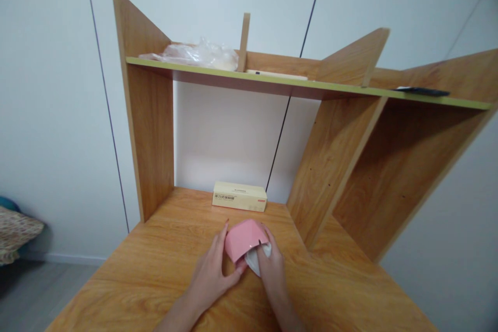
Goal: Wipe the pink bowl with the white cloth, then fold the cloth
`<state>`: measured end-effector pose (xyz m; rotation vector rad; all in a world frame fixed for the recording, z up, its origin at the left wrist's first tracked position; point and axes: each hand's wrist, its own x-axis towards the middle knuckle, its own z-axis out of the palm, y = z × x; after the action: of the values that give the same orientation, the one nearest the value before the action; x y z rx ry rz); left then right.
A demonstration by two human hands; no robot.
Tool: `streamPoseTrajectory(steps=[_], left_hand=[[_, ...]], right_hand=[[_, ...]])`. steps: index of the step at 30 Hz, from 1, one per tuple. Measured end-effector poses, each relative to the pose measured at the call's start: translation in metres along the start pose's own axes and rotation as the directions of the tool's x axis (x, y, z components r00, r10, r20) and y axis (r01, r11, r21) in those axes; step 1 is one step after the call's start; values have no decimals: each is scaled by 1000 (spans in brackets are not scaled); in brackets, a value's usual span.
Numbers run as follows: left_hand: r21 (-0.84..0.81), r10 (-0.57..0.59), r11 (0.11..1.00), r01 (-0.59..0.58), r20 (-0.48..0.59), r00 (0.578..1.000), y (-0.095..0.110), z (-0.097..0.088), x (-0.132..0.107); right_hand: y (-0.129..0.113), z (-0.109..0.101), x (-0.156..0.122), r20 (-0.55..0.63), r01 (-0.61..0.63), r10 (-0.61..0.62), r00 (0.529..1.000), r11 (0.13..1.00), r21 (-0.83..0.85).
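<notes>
Two hands work on a pink container (246,237) above the front part of the wooden counter (128,280); whether the container rests on the surface or is raised from it cannot be determined. The left hand (212,267) grips the container on its left side, with the fingers at the outer wall and the thumb near the lower edge. The right hand (273,259) is at the right side, its digits bent around a white item (252,260) at the opening that faces the person; whether they pinch this item or only press on it cannot be determined. Directly behind the container, a pale yellow box (239,198) lies lengthwise near the back of the counter and limits the space beyond it. To the right, an upright panel (332,166) bounds the bay. Overhead, a green-edged shelf (218,74) spans the unit and carries a clear plastic bag (194,56) at left, a flat white item (278,75) past the short divider (244,41), and a flat dark item (424,92) at right.
</notes>
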<state>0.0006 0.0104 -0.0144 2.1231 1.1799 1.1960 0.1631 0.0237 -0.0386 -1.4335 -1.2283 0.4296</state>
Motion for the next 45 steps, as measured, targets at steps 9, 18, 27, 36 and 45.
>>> streamPoseTrajectory(steps=[9,18,27,36,45], left_hand=[[40,9,999,-7,-26,1000,-7,3,-1],[100,-9,995,4,42,999,0,-3,1],[-273,-304,918,287,-24,952,-18,9,9],[-597,-614,612,519,55,787,-47,12,15],[-722,-642,513,464,36,766,-38,9,13]], right_hand=[[2,7,-1,11,-55,56,998,995,-79],[-10,-10,-1,55,87,-69,996,866,-493],[-3,-8,4,-16,53,-61,998,947,-317],[31,-31,32,-94,-214,194,976,923,-319],[23,-2,27,113,-178,239,964,904,-388]])
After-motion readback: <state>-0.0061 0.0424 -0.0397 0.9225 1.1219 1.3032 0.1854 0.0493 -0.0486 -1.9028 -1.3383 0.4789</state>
